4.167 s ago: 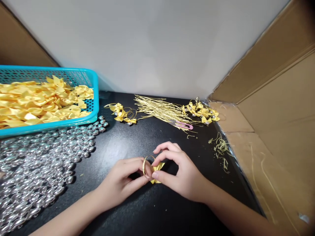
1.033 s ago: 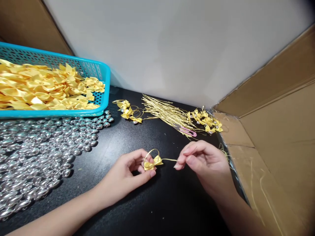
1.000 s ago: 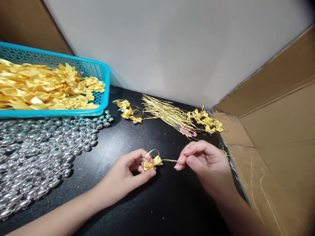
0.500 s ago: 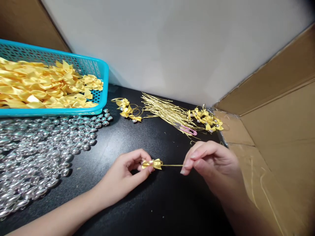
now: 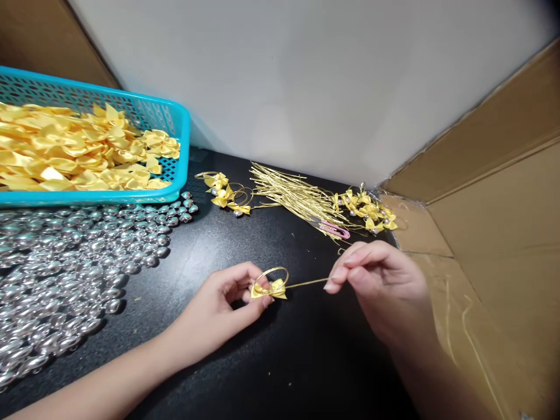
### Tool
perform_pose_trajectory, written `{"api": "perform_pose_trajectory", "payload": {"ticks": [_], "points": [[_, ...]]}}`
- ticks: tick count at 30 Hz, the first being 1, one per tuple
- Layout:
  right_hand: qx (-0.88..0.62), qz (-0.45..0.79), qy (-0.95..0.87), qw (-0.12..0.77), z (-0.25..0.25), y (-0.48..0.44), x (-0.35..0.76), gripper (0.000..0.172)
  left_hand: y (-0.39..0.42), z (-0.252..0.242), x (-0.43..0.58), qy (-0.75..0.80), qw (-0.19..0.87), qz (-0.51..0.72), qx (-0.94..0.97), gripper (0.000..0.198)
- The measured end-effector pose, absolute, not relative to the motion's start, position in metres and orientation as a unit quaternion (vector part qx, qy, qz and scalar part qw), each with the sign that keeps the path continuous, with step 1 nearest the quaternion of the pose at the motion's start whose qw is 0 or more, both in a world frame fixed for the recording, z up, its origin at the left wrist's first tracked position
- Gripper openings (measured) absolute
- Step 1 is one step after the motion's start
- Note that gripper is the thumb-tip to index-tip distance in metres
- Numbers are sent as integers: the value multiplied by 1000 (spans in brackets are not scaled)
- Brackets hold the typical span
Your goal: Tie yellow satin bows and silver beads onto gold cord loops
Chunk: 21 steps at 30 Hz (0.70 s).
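- From my remote post I saw the left hand (image 5: 236, 294) with its grip narrowed on a yellow bow (image 5: 277, 288), thumb on the near side and fingers behind.
- The bow sat at the very end of that grip, its right side sticking out past the thumb tip; I could not tell whether it touched the bench (image 5: 245, 367).
- A gold loop (image 5: 280, 269) rose above the bow.
- From the bow a gold cord (image 5: 308, 283) ran to the right hand (image 5: 380, 274), whose grip was pinched on it between thumb and fingers.
- Over on the left I had a blue basket (image 5: 185, 151) with pierced walls, heaped with loose bows (image 5: 65, 146).
- Silver beads (image 5: 65, 262) lay spread across the bench just in front of the basket.
- Beyond the hands, a pile of cords (image 5: 291, 191) with a pink clip (image 5: 336, 230) lay between a small group of beaded bows (image 5: 224, 197) and a larger cluster of beaded bows (image 5: 365, 205).
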State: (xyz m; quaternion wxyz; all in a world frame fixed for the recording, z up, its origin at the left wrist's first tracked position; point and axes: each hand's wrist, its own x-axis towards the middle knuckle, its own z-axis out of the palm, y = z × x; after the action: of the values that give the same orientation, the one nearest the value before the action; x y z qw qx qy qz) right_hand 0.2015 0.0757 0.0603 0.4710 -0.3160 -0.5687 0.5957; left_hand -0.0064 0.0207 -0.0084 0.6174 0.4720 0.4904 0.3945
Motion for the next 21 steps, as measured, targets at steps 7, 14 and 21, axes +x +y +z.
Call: {"api": "perform_pose_trajectory", "payload": {"ticks": [7,14,21], "points": [[-388,572,-524,498,56,81,202,3,22,-6,-6,495,623,393,461,12],[-371,586,-525,494,57,76,200,5,20,-11,-7,488,631,399,453,13],[-328,614,-555,455,59,66,195,5,20,-8,-11,496,606,407,471,20]]}}
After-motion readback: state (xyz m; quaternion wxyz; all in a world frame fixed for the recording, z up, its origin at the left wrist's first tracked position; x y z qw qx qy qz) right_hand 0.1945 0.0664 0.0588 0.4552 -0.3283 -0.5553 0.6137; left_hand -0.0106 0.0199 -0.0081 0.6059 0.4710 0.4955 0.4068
